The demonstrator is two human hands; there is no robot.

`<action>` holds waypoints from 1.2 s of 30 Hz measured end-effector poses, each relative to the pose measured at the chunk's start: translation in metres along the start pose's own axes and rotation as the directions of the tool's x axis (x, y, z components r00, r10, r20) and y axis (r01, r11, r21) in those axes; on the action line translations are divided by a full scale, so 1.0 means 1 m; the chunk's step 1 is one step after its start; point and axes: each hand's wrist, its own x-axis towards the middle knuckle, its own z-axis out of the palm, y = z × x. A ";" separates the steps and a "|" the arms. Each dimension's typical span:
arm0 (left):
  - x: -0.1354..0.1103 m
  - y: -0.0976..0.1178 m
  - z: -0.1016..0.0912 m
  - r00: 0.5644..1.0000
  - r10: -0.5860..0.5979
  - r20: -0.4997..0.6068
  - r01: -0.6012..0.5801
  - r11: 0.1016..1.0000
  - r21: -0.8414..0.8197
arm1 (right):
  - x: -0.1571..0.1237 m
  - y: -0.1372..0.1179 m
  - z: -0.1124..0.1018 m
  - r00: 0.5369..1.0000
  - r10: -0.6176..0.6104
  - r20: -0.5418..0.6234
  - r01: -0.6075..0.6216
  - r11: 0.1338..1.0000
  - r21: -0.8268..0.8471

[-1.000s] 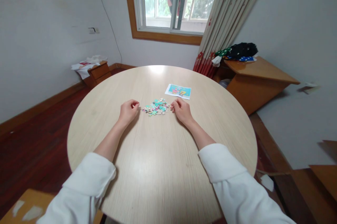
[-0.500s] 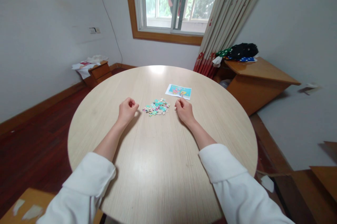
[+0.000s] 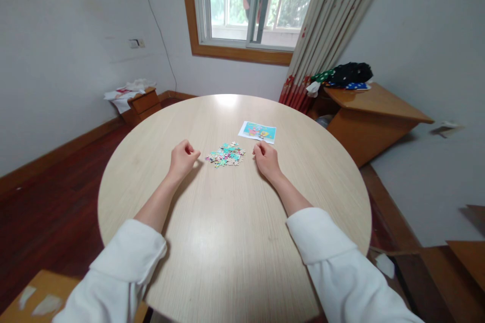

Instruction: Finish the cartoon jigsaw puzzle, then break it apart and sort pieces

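Observation:
A loose heap of small jigsaw puzzle pieces [image 3: 226, 154], mostly turquoise, white and pink, lies on the round wooden table [image 3: 212, 242]. Just left of the heap rests my left hand [image 3: 183, 159], curled into a loose fist with a hollow showing between thumb and fingers. On the other side my right hand [image 3: 266, 157] is closed too, its knuckles apart from the pieces. Neither fist shows anything in it. Behind the right hand lies a printed picture card [image 3: 258, 132] with cartoon figures on a turquoise ground, flat on the tabletop.
A window [image 3: 246, 4] and a flowered curtain [image 3: 326, 19] stand beyond the table. To the right a tilted brown cabinet [image 3: 364, 116] carries dark cloths [image 3: 348, 74]. Papers [image 3: 123, 96] lie on a small drawer unit at the left. A wooden stool [image 3: 41, 297] is at lower left.

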 end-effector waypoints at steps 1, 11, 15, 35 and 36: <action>0.000 0.000 0.000 1.000 0.000 0.002 0.000 1.000 0.002 | 0.000 0.000 0.000 1.000 0.000 0.000 0.000 1.000 -0.002; 0.000 0.005 -0.002 0.999 0.023 0.028 -0.023 1.000 -0.007 | 0.000 0.000 0.000 1.000 0.005 0.002 -0.005 1.000 -0.002; 0.001 0.002 0.001 1.000 0.018 0.024 -0.018 1.000 -0.011 | 0.000 0.000 0.000 1.000 0.001 0.006 -0.001 1.000 -0.009; 0.003 -0.003 0.001 0.999 0.016 0.049 -0.013 0.998 -0.059 | 0.000 0.002 0.002 0.999 -0.010 0.038 0.011 0.999 -0.042; 0.003 -0.004 0.001 0.999 0.016 0.047 -0.013 0.998 -0.054 | 0.000 0.002 0.002 0.999 -0.007 0.041 0.009 0.999 -0.043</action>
